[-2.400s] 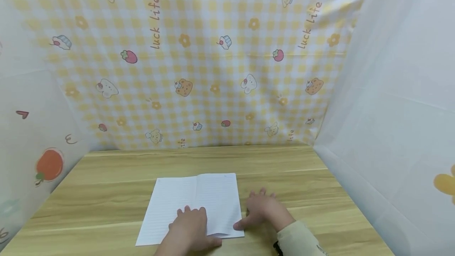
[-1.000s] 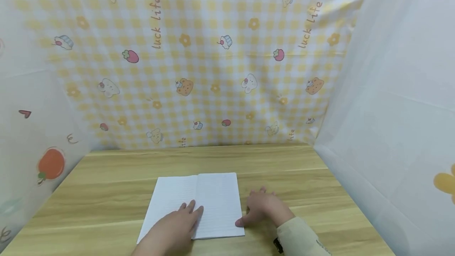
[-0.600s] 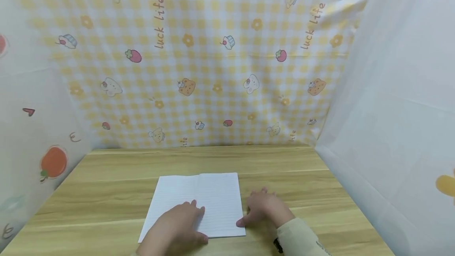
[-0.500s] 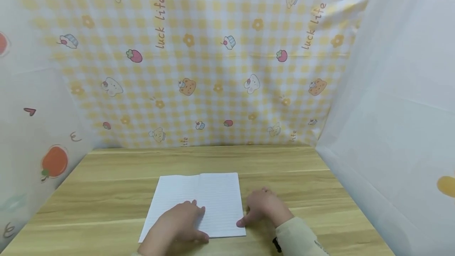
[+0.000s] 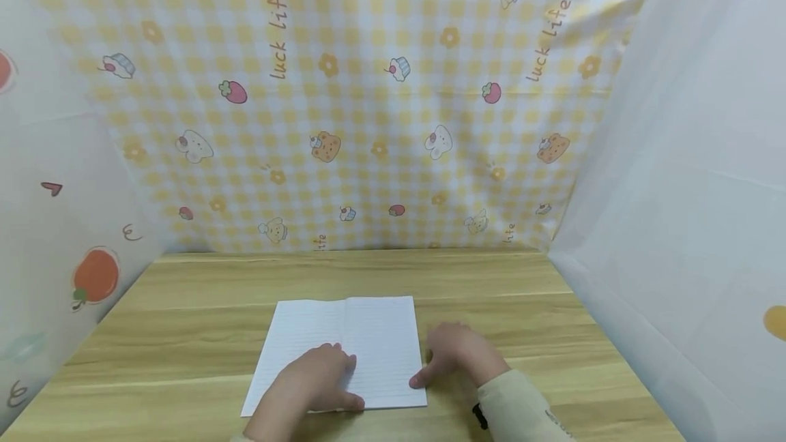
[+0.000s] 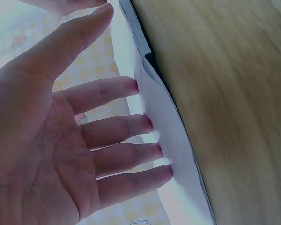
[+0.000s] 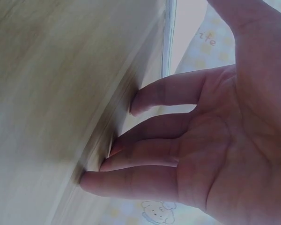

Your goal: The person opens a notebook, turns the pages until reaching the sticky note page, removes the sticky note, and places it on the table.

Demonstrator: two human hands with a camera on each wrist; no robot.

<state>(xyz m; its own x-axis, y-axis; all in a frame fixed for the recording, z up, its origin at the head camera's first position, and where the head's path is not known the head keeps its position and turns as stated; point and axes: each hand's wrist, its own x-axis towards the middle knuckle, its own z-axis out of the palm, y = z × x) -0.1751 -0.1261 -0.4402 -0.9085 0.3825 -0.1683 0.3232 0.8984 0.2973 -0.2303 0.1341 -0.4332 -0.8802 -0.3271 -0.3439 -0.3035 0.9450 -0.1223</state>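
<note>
An open lined notebook (image 5: pixel 381 353) lies on the wooden table, its two white pages spread and a fold running between them. My left hand (image 5: pixel 313 377) is over the near part of the notebook around the fold. In the left wrist view the outstretched fingers (image 6: pixel 119 126) rest their tips on the page, and the thumb stays apart from it. My right hand (image 5: pixel 457 353) stands beside the notebook's right edge, its thumb at the lower right of the page. The right wrist view shows its loosely bent fingers (image 7: pixel 136 183) with tips down on the tabletop.
Wood-grain tabletop (image 5: pixel 184 333) surrounds the notebook. Behind it hangs a yellow checked curtain (image 5: pixel 356 108) with cartoon prints. White sheets close off the left side (image 5: pixel 55 128) and the right side (image 5: pixel 688 155). A dark band (image 5: pixel 480 417) shows at the right sleeve.
A page bulging at the near edge 2.4 seconds ago now lies flatter. My left hand has shifted left to the fold, its thumb swinging out. My right fingers have drawn in slightly.
</note>
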